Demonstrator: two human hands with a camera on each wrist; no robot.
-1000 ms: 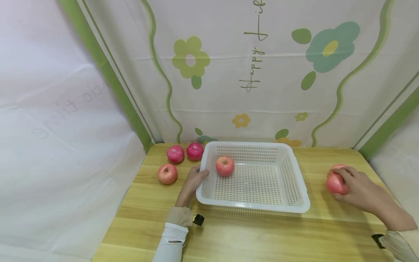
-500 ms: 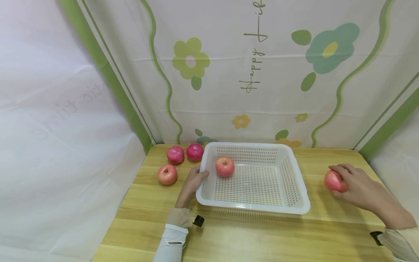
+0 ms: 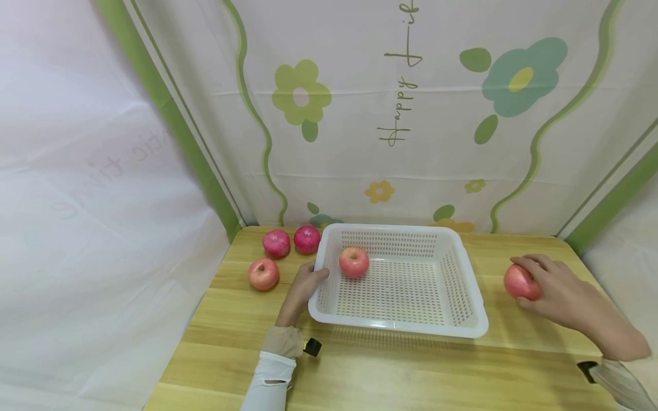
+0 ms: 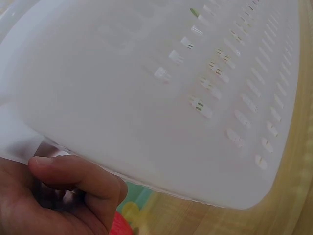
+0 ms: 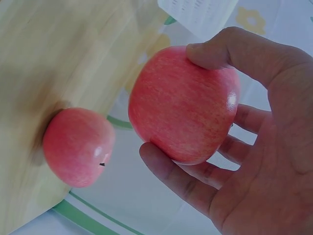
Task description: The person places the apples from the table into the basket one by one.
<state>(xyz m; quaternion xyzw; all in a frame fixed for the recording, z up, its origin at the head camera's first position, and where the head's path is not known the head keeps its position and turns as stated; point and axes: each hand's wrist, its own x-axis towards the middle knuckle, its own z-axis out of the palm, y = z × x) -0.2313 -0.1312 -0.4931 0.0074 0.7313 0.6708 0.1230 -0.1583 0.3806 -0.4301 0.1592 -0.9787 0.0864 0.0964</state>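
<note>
My left hand (image 3: 304,285) grips the left rim of a white plastic basket (image 3: 396,326), with the thumb over the edge. In the left wrist view, the fingers curl at the rim beside the basket's slotted wall (image 4: 122,112). At the right of the table, my right hand (image 3: 562,294) holds a red apple (image 3: 518,281). The right wrist view shows this apple (image 5: 183,105) between thumb and fingers, and a second apple (image 5: 78,147) lying on the wood. That second apple is hidden in the head view. One apple (image 3: 353,262) sits in the basket's left part.
Left of the basket, an apple (image 3: 264,274) lies on the wooden table (image 3: 390,377). Behind it are two magenta round things (image 3: 276,243) that look like red onions. A flower-patterned curtain (image 3: 349,154) hangs along the table's back edge.
My right hand has moved slightly left with the apple, away from the second apple, which showed behind it a second ago. The left hand and the basket have stayed in place.
</note>
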